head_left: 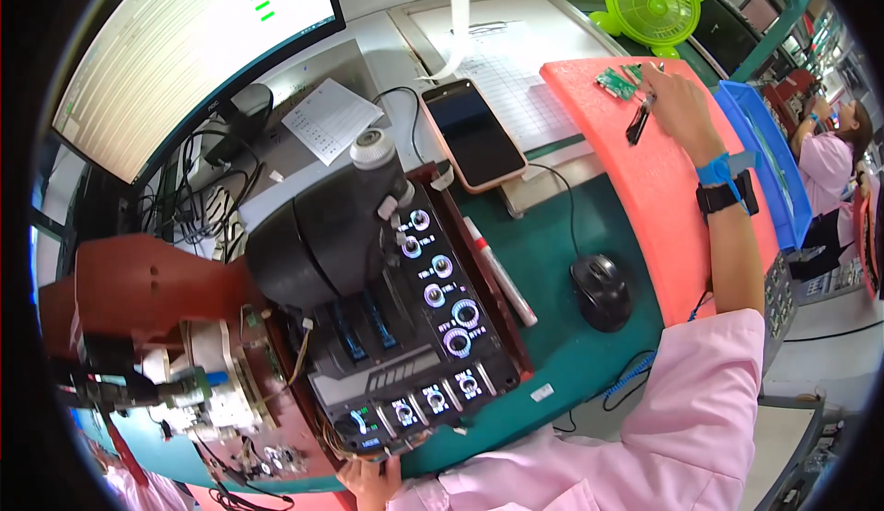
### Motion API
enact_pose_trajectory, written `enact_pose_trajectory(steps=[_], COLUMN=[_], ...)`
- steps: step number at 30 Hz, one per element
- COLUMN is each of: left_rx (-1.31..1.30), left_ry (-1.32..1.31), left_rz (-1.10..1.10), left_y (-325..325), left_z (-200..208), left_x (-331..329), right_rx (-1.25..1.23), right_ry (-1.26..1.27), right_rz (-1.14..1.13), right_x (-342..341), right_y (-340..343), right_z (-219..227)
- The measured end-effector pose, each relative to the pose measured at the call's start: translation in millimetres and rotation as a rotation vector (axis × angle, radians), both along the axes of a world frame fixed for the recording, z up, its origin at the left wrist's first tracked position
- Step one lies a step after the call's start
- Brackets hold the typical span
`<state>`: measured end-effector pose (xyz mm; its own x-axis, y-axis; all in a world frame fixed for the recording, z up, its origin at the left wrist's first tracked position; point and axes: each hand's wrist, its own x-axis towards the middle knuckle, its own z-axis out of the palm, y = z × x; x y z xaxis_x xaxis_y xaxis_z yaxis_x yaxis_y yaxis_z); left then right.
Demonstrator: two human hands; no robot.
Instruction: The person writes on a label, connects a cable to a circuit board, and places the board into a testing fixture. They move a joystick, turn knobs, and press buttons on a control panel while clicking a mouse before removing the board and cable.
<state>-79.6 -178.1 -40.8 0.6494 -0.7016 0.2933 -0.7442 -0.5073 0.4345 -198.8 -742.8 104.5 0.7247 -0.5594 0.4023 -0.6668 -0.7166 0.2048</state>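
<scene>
My right hand [680,110] reaches over a pink foam sheet [635,203], its fingertips closed at a small green circuit board [632,73]. Another green circuit board [615,85] lies just left of it. Under the fingers is a slim black-and-silver tool [638,121]; its exact kind is unclear. At the lower edge, my left hand [370,483] has thumb and fingers on the near edge of a black throttle control unit [378,377], beside thin wires. The unit has lit knobs and switches and a large black lever grip [318,244].
A computer mouse [600,292], a red-and-white marker [502,273] and a phone [472,133] lie right of the unit. Farther out are a monitor [193,51], a green fan [654,0] and a blue tray [769,161]. An opened brown housing [157,281] stands left. Another person works far right.
</scene>
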Motion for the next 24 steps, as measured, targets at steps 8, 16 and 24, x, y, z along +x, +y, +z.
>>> enact_pose_trajectory(steps=[8, 16, 24], left_rx=[-0.06, -0.188, -0.194], left_ry=[-0.041, -0.042, -0.011], left_rz=[-0.031, -0.023, -0.012], left_y=[-21, -27, -22], left_z=[21, 21, 25], left_x=[-3, -7, -4], right_rx=[0.087, 0.001, 0.174], right_ry=[0.013, -0.095, 0.063], right_rz=[0.349, 0.478, -0.047], right_x=[9, 4, 71], right_y=[140, 189, 72], right_z=[-6, -25, -32])
